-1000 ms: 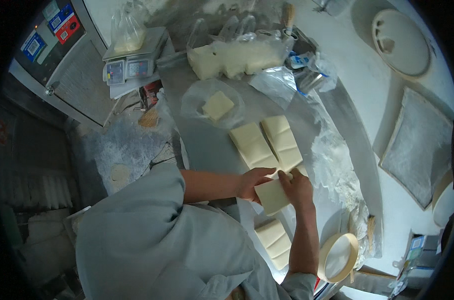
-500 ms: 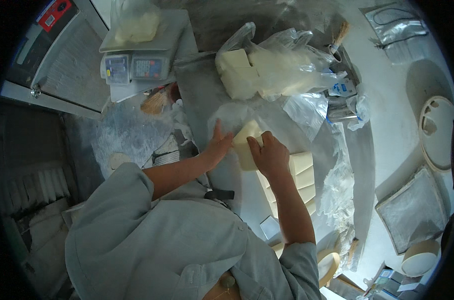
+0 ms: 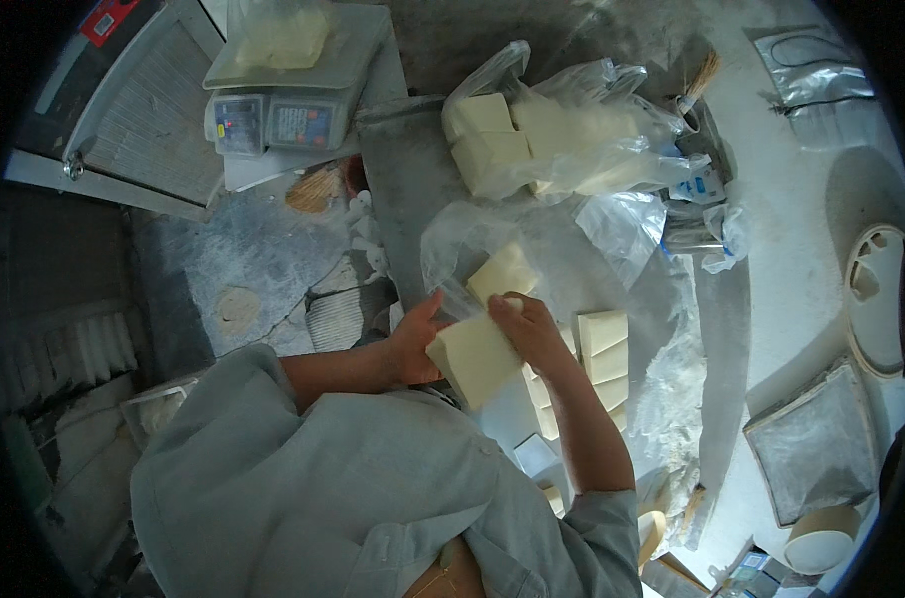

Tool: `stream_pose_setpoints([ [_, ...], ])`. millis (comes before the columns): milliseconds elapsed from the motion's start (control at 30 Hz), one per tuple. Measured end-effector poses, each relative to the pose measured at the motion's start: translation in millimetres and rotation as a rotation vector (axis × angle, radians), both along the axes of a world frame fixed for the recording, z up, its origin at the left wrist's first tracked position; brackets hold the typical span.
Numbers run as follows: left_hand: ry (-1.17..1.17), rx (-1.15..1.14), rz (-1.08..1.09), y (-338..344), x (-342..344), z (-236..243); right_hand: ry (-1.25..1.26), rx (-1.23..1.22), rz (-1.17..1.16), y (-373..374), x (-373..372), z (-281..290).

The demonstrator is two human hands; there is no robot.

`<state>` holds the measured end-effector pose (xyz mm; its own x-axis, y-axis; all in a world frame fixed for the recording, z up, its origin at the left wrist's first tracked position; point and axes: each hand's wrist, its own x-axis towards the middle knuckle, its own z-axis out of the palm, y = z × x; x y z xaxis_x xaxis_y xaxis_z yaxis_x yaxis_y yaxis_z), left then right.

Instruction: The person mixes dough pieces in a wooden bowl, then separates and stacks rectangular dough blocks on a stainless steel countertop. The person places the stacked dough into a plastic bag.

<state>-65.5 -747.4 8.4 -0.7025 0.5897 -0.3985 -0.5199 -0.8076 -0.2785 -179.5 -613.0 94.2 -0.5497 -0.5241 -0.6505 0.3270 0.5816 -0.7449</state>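
Observation:
My right hand [image 3: 522, 329] grips a cream-coloured slab [image 3: 467, 364] from its right, thumb across the top edge. My left hand [image 3: 412, 339] is at the slab's left side, thumb up, fingers partly hidden around its edge. Just behind them, another cream piece [image 3: 500, 269] lies on a spread clear plastic bag [image 3: 447, 239]. Rows of scored cream slabs [image 3: 602, 364] lie on the metal worktop [image 3: 397, 149] beside my right forearm.
Bagged cream blocks [image 3: 487, 154] stand at the back, a scale [image 3: 293, 125] with a bag at back left. Floury plastic [image 3: 666, 389] runs along the right, near a tray [image 3: 806, 448] and round sieve frame [image 3: 871, 299]. A metal door [image 3: 143, 120] stands at left.
The view has shifted. From among the rows, the held slab went up to the spread bag, then back toward my body with both hands, uncovering the piece on the bag.

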Motion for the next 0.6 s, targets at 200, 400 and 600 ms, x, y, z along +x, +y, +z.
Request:
stream_pose_setpoints([
  [200, -0.106, -0.306, 0.293, -12.4, -41.4, -32.2, 0.090, 0.122, 0.160, -24.6, -62.0, -92.3],
  [400, -0.013, -0.851, 0.398, -35.2, -85.3, -40.1, 0.206, -0.005, 0.146, -65.3, -115.5, -127.2],
  [600, 0.460, -1.884, -0.008, -28.2, -91.3, -78.6, 0.388, 0.140, 0.254, -56.1, -133.2, -173.2],
])
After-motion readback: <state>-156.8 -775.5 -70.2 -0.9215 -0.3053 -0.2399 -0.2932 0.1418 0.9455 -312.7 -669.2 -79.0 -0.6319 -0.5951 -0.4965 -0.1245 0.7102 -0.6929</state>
